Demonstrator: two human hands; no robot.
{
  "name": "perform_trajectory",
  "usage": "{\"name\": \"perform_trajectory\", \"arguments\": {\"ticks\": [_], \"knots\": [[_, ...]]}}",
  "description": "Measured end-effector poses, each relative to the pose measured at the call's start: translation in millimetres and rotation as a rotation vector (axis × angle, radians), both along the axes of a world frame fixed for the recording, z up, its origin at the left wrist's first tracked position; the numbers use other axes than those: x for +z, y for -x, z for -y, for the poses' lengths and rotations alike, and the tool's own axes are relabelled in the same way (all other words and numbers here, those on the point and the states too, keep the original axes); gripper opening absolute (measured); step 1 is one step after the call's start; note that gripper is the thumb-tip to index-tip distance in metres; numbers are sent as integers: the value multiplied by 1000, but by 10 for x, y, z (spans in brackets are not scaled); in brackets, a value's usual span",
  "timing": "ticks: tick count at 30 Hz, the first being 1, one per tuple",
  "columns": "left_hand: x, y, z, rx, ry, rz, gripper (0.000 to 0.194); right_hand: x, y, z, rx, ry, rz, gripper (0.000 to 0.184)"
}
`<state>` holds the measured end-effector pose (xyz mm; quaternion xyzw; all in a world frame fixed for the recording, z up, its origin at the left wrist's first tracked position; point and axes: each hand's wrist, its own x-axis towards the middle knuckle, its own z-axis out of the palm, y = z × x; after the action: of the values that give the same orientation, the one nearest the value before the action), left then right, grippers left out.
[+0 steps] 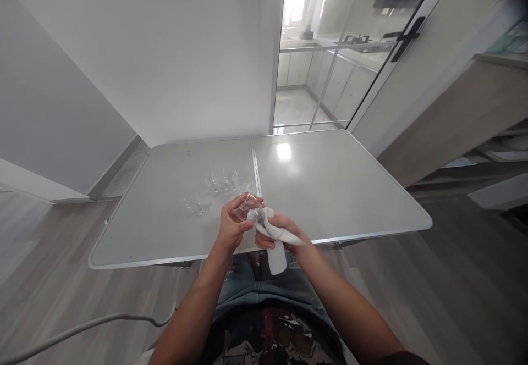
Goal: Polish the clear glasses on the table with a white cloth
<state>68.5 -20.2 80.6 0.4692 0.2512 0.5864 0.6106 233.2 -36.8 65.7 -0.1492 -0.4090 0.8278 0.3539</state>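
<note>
My left hand (231, 223) is wrapped round a clear glass cup (246, 204), holding it tilted above the table's near edge. A folded white cloth (277, 237) is gripped in my right hand (284, 226). The cloth presses against the end of the cup nearest that hand, and its loose ends hang below my fingers. Several similar clear pieces with petal-like rims stand on the table's left half: one clear cup (199, 208) apart to the left, and others, such as this clear cup (215, 186), grouped behind my left hand. Their transparency makes exact outlines hard to read.
The pale folding table (330, 189) has a metal rim and a seam across its middle. Behind it are a white wall (198, 51) and a glass door (313, 79). Wooden shelving (462, 117) stands right. A grey hose (94, 321) lies low at left.
</note>
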Motion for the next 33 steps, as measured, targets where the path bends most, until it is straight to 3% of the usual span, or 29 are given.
{"name": "perform_trajectory", "arguments": {"ticks": [3, 6, 12, 15, 17, 20, 23, 25, 29, 33], "knots": [[-3, -18, 1, 109, -21, -16, 71, 23, 25, -16, -86, -9, 83, 49], [-8, -46, 30, 276, -44, -53, 64, 115, -6, -1, -302, -163, 347, 41], [106, -143, 145, 480, -65, -212, 56, 152, -38, 42, -771, -978, 977, 18], [140, -148, 146, 479, -24, -224, 57, 111, -12, 39, -859, -1143, 1060, 19], [136, -122, 118, 425, 19, -187, 59, 87, 7, 31, -794, -1053, 947, 21], [122, -69, 72, 307, 38, -99, 60, 40, 26, -7, -671, -620, 656, 30], [141, -32, 60, 284, -17, -15, 61, -15, 14, -79, -802, -56, 295, 41], [180, -22, 75, 354, -66, 25, 62, -36, -8, -113, -947, 167, 65, 45], [253, -51, 149, 462, -88, 47, 63, -5, 27, -20, -1072, 282, -98, 44], [196, -148, 265, 433, -99, 21, 65, 79, 205, 227, -927, 277, -91, 45]]}}
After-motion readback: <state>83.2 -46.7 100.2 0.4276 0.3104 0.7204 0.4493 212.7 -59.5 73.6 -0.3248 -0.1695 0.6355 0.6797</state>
